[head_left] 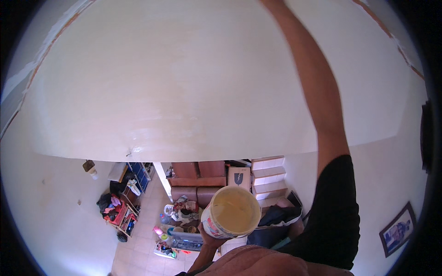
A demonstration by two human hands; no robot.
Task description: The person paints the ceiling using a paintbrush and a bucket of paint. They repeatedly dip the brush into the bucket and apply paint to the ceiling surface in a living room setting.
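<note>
My left hand (209,236) grips a round white bucket (208,218) from the side and underneath, low in the middle of the view; it is partly hidden by the bucket. The bucket is upright and holds a creamy yellowish substance (232,209). My right arm (313,83), in a dark sleeve near the shoulder, stretches up along the pale wall surface (184,83) and runs out at the top edge, where the hand is out of sight. The surface shows faint glossy, uneven patches below its middle.
Far below are a brown sofa (189,195) piled with items, a wooden cabinet (193,174), white steps (267,174), a cardboard box (238,175), a cluttered rack (123,212) and tiled floor (131,253). A framed picture (397,229) hangs at right; rough brownish strips (55,46) line the upper edges.
</note>
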